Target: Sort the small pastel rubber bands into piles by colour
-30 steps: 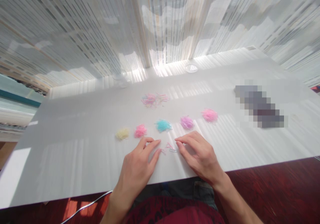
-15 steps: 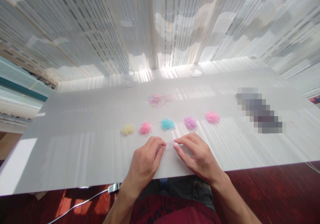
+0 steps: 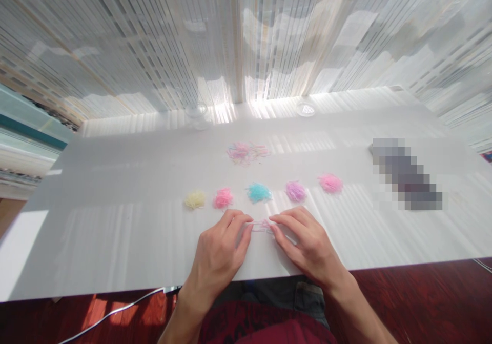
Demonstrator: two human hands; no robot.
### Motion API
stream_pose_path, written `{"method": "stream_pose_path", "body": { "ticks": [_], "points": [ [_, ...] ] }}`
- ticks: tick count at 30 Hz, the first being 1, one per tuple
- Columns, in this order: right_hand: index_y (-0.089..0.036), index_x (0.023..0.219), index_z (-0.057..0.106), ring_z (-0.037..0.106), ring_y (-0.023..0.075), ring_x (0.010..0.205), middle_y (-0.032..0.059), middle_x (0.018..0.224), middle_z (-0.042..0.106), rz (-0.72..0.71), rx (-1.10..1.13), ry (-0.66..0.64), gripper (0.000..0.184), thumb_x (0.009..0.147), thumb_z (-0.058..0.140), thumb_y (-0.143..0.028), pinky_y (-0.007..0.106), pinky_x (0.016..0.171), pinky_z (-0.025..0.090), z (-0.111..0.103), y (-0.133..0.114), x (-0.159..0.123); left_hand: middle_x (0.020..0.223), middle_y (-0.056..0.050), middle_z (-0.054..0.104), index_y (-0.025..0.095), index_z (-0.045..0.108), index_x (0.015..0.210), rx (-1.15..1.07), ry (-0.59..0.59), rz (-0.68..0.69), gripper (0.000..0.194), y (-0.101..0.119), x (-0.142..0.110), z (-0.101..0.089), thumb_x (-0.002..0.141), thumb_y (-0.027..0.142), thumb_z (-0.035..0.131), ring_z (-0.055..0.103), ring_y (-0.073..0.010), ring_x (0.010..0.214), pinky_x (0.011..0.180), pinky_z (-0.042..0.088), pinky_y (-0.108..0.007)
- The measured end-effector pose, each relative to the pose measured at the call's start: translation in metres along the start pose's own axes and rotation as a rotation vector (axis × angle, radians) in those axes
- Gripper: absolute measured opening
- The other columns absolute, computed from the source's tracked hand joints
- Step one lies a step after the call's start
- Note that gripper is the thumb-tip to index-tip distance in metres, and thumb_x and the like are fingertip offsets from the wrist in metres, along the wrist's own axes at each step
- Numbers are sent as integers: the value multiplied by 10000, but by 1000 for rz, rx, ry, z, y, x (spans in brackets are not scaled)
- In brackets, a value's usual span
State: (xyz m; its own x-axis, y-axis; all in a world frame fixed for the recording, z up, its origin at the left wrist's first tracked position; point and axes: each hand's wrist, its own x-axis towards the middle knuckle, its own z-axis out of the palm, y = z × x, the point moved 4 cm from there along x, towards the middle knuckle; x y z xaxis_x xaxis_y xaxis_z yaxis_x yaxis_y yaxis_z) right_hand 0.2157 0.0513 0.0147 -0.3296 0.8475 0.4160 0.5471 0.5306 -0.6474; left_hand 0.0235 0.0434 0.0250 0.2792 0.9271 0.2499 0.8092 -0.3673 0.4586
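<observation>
Between my hands, close to the table's front edge, are a few thin pale pink strands (image 3: 262, 225) that look like rubber bands. Thumb and forefinger of my left hand (image 3: 221, 244) pinch their left end. My right hand (image 3: 305, 241) pinches the right end, where the strands bunch up. Beyond my fingers lies a row of small piles of similar strands: yellow (image 3: 195, 199), hot pink (image 3: 223, 198), turquoise (image 3: 259, 192), purple (image 3: 295, 191) and pink (image 3: 331, 183). Behind the row spreads a loose mixed-colour pile (image 3: 246, 153).
The white table (image 3: 115, 205) is streaked with sunlight. A clear round lid or dish (image 3: 306, 109) and a clear container (image 3: 197, 110) stand at its back, by a striped curtain (image 3: 215, 36). A pixelated dark object (image 3: 409, 175) lies at right. A white cable (image 3: 115, 311) runs below.
My hands have drawn slightly apart, and the pale pink strands between them now stretch out longer and show as separate lines. The view has shifted a little.
</observation>
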Motion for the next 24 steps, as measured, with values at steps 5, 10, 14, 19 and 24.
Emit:
{"method": "stream_pose_path", "body": {
  "ticks": [5, 10, 14, 19, 24],
  "points": [
    [-199, 1126, 666, 633, 208, 899, 66, 969, 692, 10, -5, 5, 144, 1012, 597, -145, 368, 789, 566, 1, 2, -1, 1051, -11, 706, 242, 671, 1089, 101, -78, 14, 198, -4, 5, -2, 1070, 272, 477, 691, -137, 737, 598, 513, -227],
    [-198, 1119, 669, 638, 210, 897, 67, 966, 697, 17, -8, 5, 138, 1015, 592, -152, 371, 788, 566, 1, 3, -1, 1007, -5, 710, 244, 691, 1069, 88, -66, 46, 209, -3, 6, -2, 1072, 266, 484, 687, -127, 713, 603, 502, -224],
    [-206, 1110, 677, 648, 215, 881, 67, 955, 701, 20, -10, 8, 143, 1015, 584, -153, 378, 778, 571, 0, 3, -1, 937, -8, 706, 220, 671, 1022, 119, -45, 107, 212, 1, 10, 2, 1073, 229, 465, 683, -142, 719, 592, 482, -231],
    [-215, 1131, 679, 654, 215, 877, 68, 958, 707, 21, -5, 17, 162, 1010, 593, -154, 378, 771, 574, 0, 3, 0, 902, -26, 692, 192, 622, 985, 132, -11, 133, 214, 2, 10, 6, 1072, 190, 426, 653, -148, 667, 578, 482, -243],
    [-205, 1229, 655, 656, 214, 901, 75, 981, 710, -12, 37, 12, 243, 990, 642, -163, 369, 772, 585, -2, 0, 1, 928, -35, 694, 188, 613, 1032, 5, 55, 171, 139, 7, 7, 2, 1052, 152, 481, 685, -144, 728, 642, 518, -239]
  ]
}}
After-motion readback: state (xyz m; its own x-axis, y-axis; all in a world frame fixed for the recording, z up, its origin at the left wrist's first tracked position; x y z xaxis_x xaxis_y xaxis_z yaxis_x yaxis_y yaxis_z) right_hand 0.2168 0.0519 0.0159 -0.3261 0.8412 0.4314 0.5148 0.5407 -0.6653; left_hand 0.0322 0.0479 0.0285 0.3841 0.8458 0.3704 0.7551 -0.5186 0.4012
